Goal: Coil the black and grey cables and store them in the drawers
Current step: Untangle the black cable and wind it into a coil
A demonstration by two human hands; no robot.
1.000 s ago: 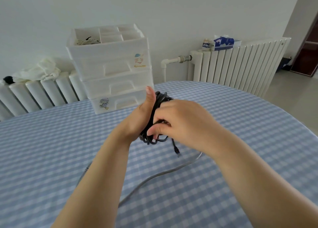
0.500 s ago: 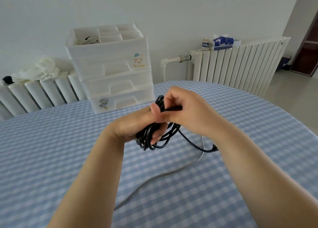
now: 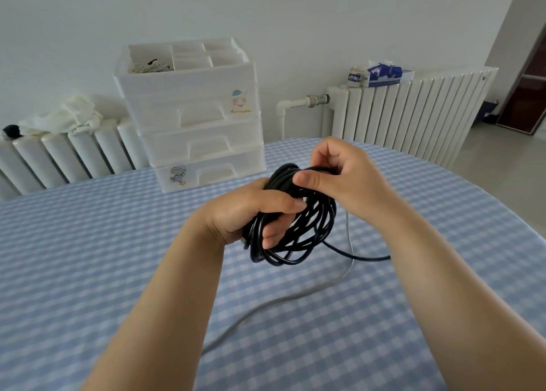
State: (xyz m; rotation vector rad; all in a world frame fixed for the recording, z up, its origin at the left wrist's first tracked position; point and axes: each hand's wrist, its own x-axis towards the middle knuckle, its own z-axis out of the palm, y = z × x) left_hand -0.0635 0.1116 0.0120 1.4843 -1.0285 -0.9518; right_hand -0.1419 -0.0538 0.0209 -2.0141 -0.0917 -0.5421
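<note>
Fingers (image 3: 280, 204) of both hands clamp the black cable (image 3: 298, 231) coil above the grey cable (image 3: 295, 297), drawers (image 3: 192, 118) behind.

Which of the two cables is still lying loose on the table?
The grey cable: it trails uncoiled across the checked tablecloth. The black cable is mostly coiled, gripped by the left hand and right hand.

- Black cable (image 3: 298, 237), glossy, coiled.
- Grey cable (image 3: 295, 297), pale, at 6 o'clock from the coil.
- Blue-and-white checked tablecloth (image 3: 88, 257).
- White translucent drawers (image 3: 201, 124), with small cartoon stickers in blue, pink and purple.
- White radiators (image 3: 413, 116).
- Blue-and-white tissue pack (image 3: 384, 73) at 1 o'clock.
- White cloth (image 3: 68, 116) at 10 o'clock.
</note>
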